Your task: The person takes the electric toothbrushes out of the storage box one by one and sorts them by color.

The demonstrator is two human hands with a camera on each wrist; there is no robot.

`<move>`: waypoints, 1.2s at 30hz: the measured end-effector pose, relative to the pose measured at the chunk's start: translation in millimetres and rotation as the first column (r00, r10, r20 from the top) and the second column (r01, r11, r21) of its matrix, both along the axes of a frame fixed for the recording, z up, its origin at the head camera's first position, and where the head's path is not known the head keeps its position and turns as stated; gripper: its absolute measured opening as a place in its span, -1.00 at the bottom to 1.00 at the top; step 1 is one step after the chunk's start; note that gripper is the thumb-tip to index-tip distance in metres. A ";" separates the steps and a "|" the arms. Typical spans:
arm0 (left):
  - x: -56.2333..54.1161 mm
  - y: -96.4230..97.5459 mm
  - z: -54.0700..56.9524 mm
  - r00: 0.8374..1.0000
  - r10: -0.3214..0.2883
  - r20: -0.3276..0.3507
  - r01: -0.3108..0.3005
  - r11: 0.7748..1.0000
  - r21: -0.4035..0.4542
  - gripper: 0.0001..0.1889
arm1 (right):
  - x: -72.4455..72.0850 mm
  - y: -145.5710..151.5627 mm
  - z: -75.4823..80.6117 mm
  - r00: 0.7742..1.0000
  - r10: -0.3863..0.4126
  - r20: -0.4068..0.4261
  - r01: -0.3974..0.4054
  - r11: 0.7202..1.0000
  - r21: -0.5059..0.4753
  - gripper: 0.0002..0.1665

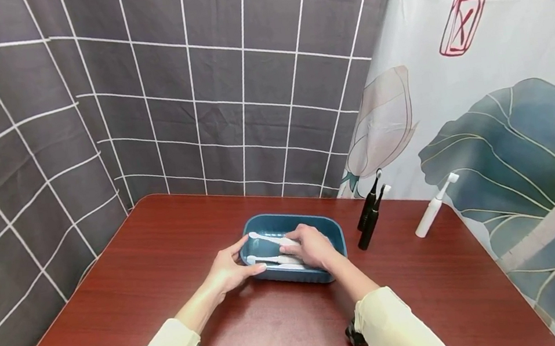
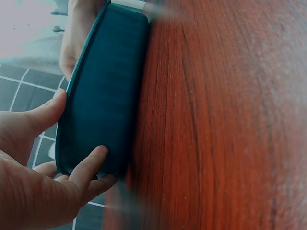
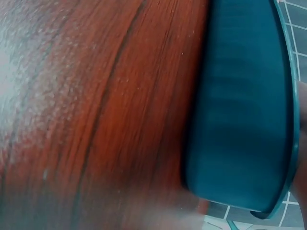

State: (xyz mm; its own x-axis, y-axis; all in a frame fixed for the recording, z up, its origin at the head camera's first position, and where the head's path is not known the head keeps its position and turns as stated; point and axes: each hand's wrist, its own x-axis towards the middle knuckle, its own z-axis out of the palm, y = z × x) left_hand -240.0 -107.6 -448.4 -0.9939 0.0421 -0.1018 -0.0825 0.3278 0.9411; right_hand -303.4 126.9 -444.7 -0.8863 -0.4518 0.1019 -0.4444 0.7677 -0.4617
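A blue plastic storage bin (image 1: 295, 276) stands on the table, with white electric toothbrushes lying inside it. My left hand (image 1: 229, 271) grips the bin's left end; in the left wrist view its thumb (image 2: 58, 103) is at the rim and the fingers spread along the outer wall. Reaching into the bin, my right hand (image 1: 313, 246) pinches the handle of the farther white toothbrush (image 1: 263, 237), whose head points left. Nearer the front wall lies another white toothbrush (image 1: 262, 259), its handle end partly under the right hand. The right wrist view shows mostly the bin's outer wall (image 3: 240, 105).
Two black electric toothbrushes (image 1: 368, 230) stand upright to the right of the bin. Farther right is an upright white electric toothbrush (image 1: 429, 217). The reddish wooden table (image 1: 159, 235) meets a grey grid-patterned curtain (image 1: 223, 121) behind and a printed cloth (image 1: 517, 153) at right.
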 end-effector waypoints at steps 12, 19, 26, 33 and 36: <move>-1.3 1.7 0.6 1.000 0.001 0.016 -0.001 1.000 0.009 -0.07 | 3.3 12.9 19.5 0.971 -0.203 -0.123 0.136 0.900 -0.414 -0.64; -1.7 1.0 -0.6 1.000 0.003 0.008 -0.003 1.000 0.016 -0.06 | 5.2 26.8 30.1 0.957 -0.263 -0.123 0.154 0.819 -0.553 -0.67; -2.6 0.4 -1.6 1.000 0.002 0.009 -0.002 1.000 0.030 -0.05 | 6.9 43.4 36.6 0.948 -0.302 -0.098 0.159 0.718 -0.677 -0.65; -1.0 0.0 -2.6 1.000 -0.005 0.000 0.005 1.000 0.017 -0.05 | 15.1 58.4 39.2 0.954 -0.293 -0.062 0.160 0.674 -0.721 -0.63; -0.6 0.7 -1.5 1.000 -0.003 0.004 0.003 1.000 0.014 -0.05 | 19.2 64.0 42.3 0.957 -0.279 -0.074 0.145 0.685 -0.714 -0.63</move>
State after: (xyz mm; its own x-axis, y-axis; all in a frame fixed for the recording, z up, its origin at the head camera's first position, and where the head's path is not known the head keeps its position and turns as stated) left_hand -240.6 -106.9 -449.9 -0.9934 0.0466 -0.1051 -0.0853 0.3147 0.9454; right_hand -284.2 190.8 -402.4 -0.8885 0.0064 0.4589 -0.4296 0.3399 -0.8366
